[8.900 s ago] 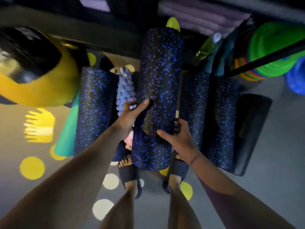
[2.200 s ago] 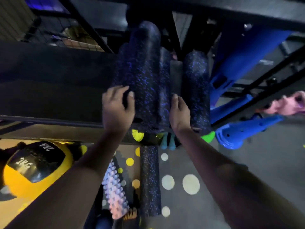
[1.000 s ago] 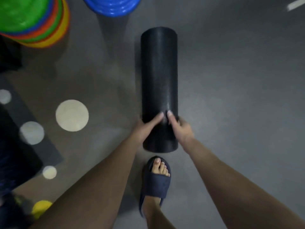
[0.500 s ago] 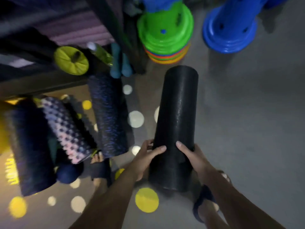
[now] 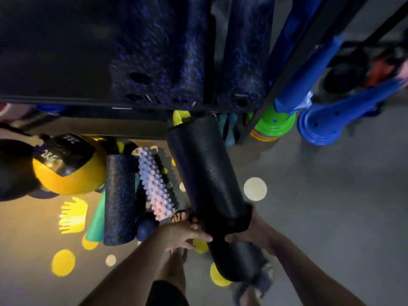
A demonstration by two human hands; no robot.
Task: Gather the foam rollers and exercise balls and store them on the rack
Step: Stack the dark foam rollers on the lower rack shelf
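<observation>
I hold a plain black foam roller point(image 5: 207, 180) off the floor, tilted with its far end near the rack's shelf edge point(image 5: 88, 102). My left hand point(image 5: 183, 234) grips its lower left side and my right hand point(image 5: 254, 230) wraps its lower right. Blue-speckled foam rollers point(image 5: 167, 51) lie on the shelf above. On the floor to the left lie another speckled roller point(image 5: 120, 199), a knobbly lilac roller point(image 5: 155, 184), a small blue ball point(image 5: 146, 226) and a yellow-and-black 2 kg medicine ball point(image 5: 68, 166).
A rack upright point(image 5: 284, 71) slants down on the right. Past it stand stacked green discs point(image 5: 273, 129) and blue cones point(image 5: 324, 127). A dark ball point(image 5: 11, 168) sits at the far left. My feet in slippers are below the roller.
I have lifted the black roller higher and swung toward the rack; its far end now points at the shelf with the speckled rollers. Both hands stay on its lower part.
</observation>
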